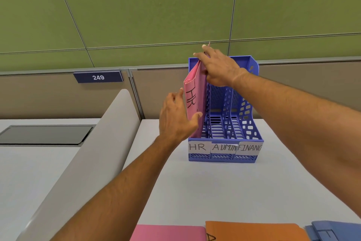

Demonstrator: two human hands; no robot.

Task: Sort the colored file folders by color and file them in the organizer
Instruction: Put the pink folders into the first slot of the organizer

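A blue plastic organizer [248,123] stands on the desk with three slots labelled HR, ADMIN and FINANC. A pink folder [196,92] marked HR stands upright in the leftmost slot. My left hand [175,119] grips its front lower edge, thumb on the folder's face. My right hand [218,68] pinches the folder's top rear corner. The ADMIN and FINANC slots hold nothing. Along the near edge of the desk lie another pink folder [168,233], an orange folder [257,231] and blue folders [336,231].
A grey curved divider [101,143] runs along the left of the white desk [195,192]. Beyond it sits a neighbouring desk with a dark panel [45,134]. A beige partition with a "249" sign [98,77] and a green wall stand behind the organizer.
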